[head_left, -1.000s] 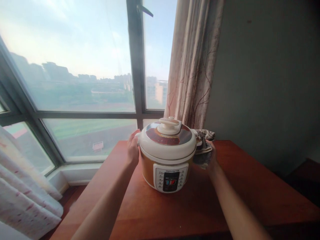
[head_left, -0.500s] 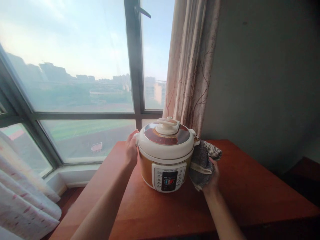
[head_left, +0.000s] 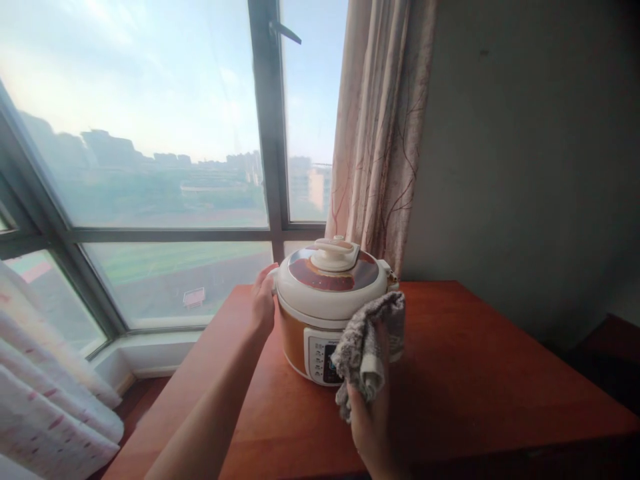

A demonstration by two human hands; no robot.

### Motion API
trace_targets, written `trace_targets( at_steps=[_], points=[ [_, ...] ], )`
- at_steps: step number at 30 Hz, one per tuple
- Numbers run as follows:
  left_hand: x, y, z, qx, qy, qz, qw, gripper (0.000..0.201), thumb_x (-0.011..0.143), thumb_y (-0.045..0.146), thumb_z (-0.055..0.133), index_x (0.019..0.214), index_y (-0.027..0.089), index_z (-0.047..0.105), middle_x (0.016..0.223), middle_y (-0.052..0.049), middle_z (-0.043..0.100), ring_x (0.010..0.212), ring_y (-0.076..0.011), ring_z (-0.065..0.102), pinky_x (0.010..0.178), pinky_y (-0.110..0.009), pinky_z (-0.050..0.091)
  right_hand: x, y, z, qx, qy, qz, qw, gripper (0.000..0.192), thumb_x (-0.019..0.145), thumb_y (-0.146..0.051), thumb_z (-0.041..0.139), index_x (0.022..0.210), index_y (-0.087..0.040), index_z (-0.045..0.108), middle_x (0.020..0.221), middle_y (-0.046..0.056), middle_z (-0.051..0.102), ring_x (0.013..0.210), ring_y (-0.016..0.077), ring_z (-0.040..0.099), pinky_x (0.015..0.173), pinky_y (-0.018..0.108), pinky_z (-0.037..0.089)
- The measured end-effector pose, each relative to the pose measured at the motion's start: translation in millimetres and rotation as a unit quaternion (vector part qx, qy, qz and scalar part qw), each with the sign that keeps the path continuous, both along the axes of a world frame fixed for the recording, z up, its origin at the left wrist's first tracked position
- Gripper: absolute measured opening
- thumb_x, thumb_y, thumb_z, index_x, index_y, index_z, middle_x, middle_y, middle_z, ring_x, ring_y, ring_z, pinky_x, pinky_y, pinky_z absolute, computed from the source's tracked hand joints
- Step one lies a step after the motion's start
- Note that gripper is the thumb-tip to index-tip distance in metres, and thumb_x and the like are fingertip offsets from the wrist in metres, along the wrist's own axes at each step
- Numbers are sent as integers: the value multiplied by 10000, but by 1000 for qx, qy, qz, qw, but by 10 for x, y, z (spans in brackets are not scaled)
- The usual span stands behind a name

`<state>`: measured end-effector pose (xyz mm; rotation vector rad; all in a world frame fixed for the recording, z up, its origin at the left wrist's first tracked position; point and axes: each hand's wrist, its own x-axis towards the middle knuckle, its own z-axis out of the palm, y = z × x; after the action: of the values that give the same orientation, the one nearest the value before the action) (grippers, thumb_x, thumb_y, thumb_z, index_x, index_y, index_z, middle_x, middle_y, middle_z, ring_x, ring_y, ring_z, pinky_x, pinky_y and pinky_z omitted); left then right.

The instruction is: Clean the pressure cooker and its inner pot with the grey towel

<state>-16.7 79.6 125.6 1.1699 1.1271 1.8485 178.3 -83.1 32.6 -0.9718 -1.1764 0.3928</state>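
L fingers (head_left: 267, 283) are pressed together and curled flat against the left side of the pressure cooker (head_left: 330, 307), just under the lid rim; the left hand (head_left: 263, 307) braces it, forearm running down toward the near-left corner. R fingers are mostly hidden under the grey cloth (head_left: 370, 347), so whether they're spread or bunched I can't tell, but the right hand (head_left: 373, 413) clearly grips the cloth and holds it against the cooker's near-right front, covering part of the control panel (head_left: 320, 357). The cooker stands upright w/ its lid (head_left: 333, 277) on, at the far-middle of the red-brown wooden table (head_left: 475, 373). Far behind it is the window (head_left: 150, 147), w/ a patterned curtain (head_left: 380, 133) hanging just right of the frame, and a grey wall (head_left: 525, 167) further right. Another pale curtain (head_left: 45, 393) shows at near left.
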Motion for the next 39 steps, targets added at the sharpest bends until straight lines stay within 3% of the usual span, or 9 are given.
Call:
trace_targets(
  at_steps=[4,7,10,13,17,20,23,32,39],
  points=[
    [-12,20,-17,3,0,-4,1000,457,809,458,556,1152,176,664,1035,-62,683,874,-213,600,755,-315,464,158,294,628,134,-234,-86,959,742,885,-490,511,1559,-227,344,1627,127,312,1502,427,211,1172,694,146],
    [-22,29,-24,1,4,-6,1000,460,809,449,561,1160,170,662,1049,-67,685,873,-210,601,757,-313,462,345,548,936,175,-295,-85,936,714,856,-464,526,1526,-254,392,1580,93,407,1479,401,280,1192,644,142],
    [-20,30,-23,0,6,-3,1000,455,813,446,556,1159,170,661,1059,-67,683,865,-203,595,756,-308,458,472,660,1008,190,-284,-66,937,656,863,-434,516,1493,-279,427,1539,72,465,1464,371,322,1197,621,167],
    [-9,33,-22,4,-4,0,1000,439,824,445,542,1147,172,662,1056,-61,677,862,-196,588,757,-301,450,499,660,858,190,-237,-69,950,653,882,-422,510,1506,-264,403,1569,86,414,1477,359,298,1196,622,186],
    [-1,56,-36,5,-9,8,1000,411,822,428,546,1123,177,673,1036,-56,678,881,-203,590,768,-304,445,413,645,345,128,-136,-82,979,717,898,-437,533,1554,-248,316,1622,108,311,1501,345,249,1206,615,179],
    [6,82,-55,19,-8,22,1000,372,811,399,550,1081,182,686,1044,-55,678,928,-213,594,790,-306,447,294,643,-80,26,-9,-85,996,682,912,-456,521,1534,-233,354,1565,128,407,1487,333,297,1213,596,175],
    [27,111,-73,40,-7,47,998,338,806,380,541,1029,180,697,1036,-57,682,964,-224,599,814,-310,453,180,625,-311,-33,91,-99,990,683,892,-502,539,1486,-185,425,1513,166,470,1462,351,348,1207,574,211],
    [80,209,-121,50,-19,87,995,385,777,359,505,1048,172,703,1033,-78,701,974,-249,621,836,-345,473,196,741,-223,-32,187,-55,980,725,871,-513,556,1500,-188,399,1572,140,397,1466,309,353,1213,517,232],
    [84,305,-134,60,-17,99,993,415,767,402,504,1040,166,709,978,-75,705,923,-240,629,835,-350,478,317,907,-84,-59,193,-35,979,692,847,-491,556,1471,-209,452,1471,121,531,1436,284,397,1177,501,300]
  ],
)
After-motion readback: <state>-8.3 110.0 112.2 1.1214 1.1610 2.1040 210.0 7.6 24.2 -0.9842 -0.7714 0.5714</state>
